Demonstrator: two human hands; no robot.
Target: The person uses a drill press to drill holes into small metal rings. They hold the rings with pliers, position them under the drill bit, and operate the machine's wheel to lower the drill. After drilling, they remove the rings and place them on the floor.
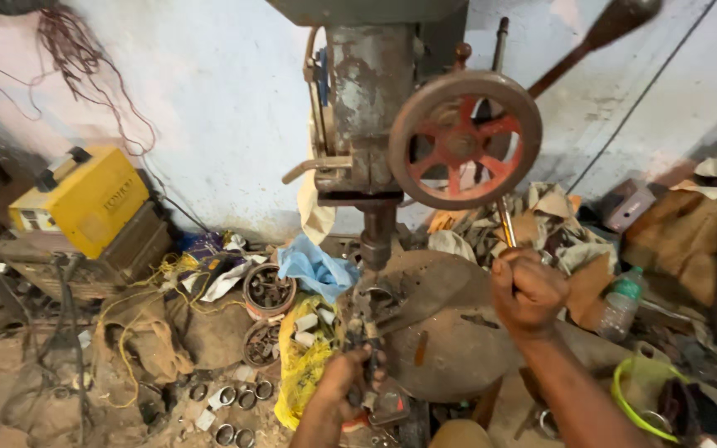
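Note:
An old rusty drill press point(371, 108) stands in front of me, with a red-spoked handwheel point(465, 139) on its side. My right hand point(527, 290) is closed around the end of the press's feed lever point(505, 222), below the wheel. Lower down, my left hand point(343, 383) grips a dark metal workpiece point(364, 332) held under the drill spindle point(376, 236), at the edge of the round rusty table point(450, 332) of the press. The tip of the drill is hidden by the workpiece and clutter.
A yellow welding machine point(85, 199) sits at left with cables. Round tins of metal parts point(269, 290), loose metal rings point(238, 396), a blue cloth point(315, 267), a yellow bag point(304, 365), a plastic bottle point(621, 300) and rags lie about the floor.

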